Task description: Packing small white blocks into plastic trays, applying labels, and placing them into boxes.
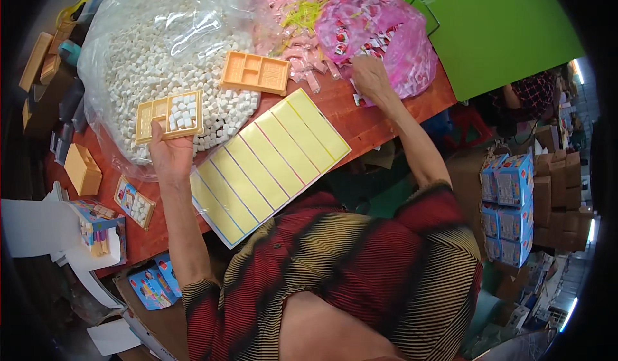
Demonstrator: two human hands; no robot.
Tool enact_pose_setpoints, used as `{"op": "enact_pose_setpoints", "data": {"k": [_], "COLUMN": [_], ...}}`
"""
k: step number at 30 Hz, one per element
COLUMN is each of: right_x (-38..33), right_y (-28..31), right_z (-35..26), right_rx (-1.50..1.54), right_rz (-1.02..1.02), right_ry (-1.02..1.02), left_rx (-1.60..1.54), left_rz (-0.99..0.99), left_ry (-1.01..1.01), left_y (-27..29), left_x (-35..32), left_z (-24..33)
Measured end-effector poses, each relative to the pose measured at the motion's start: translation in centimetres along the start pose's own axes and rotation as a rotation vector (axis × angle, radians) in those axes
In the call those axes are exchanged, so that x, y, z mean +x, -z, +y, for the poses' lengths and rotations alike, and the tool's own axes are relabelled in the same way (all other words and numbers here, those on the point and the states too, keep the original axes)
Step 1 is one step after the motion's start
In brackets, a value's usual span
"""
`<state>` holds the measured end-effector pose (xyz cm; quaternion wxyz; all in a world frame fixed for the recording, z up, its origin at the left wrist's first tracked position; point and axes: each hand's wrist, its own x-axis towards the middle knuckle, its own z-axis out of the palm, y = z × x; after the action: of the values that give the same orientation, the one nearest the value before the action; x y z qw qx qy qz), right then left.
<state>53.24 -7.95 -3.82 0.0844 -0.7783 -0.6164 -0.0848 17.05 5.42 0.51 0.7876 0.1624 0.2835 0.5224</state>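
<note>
In my left hand (171, 155) is a tan plastic compartment tray (152, 111), its thumb over the near rim. One of the tray's compartments holds several white cubes (183, 111); the other sections look bare. My right hand (372, 77) is at the near left side of a pink plastic bag (412, 71) full of small red-and-white packets (370, 13). Its fingers are curled together, and whatever they hold is hidden. A second tan tray (255, 72), with nothing in its compartments, rests at the right edge of the heap of white cubes.
A large clear bag (122, 52) of white cubes covers the table's left. Pink sachets (309, 58) and yellow pieces (306, 13) lie beyond. A yellow lined board (270, 168) slants along the near edge. Stacked tan trays (82, 170), a filled tray (134, 201) and a green panel (502, 26) flank it.
</note>
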Motion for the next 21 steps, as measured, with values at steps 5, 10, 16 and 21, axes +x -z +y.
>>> {"op": "enact_pose_setpoints", "data": {"k": [5,10,16,21], "right_x": [-0.1,0.8,1.7,6.0], "right_y": [-1.3,-0.9,-1.0,-0.3], "right_z": [-5.0,-8.2,-5.1,-4.4], "right_rx": [0.459,0.341,0.596,0.883], "right_rz": [0.243,-0.060,-0.164,-0.004], "right_ry": [-0.074,-0.275,-0.201,-0.195], "left_rx": [-0.027,-0.047,-0.032,-0.035], "left_rz": [-0.010,-0.031,-0.072,-0.043], "left_ry": [0.022,0.052,0.055,0.073], "left_y": [0.4,0.2,1.2,2.0], "left_x": [0.4,0.3,0.5,0.6], "left_z": [-0.2,-0.7,-0.2,0.0]}}
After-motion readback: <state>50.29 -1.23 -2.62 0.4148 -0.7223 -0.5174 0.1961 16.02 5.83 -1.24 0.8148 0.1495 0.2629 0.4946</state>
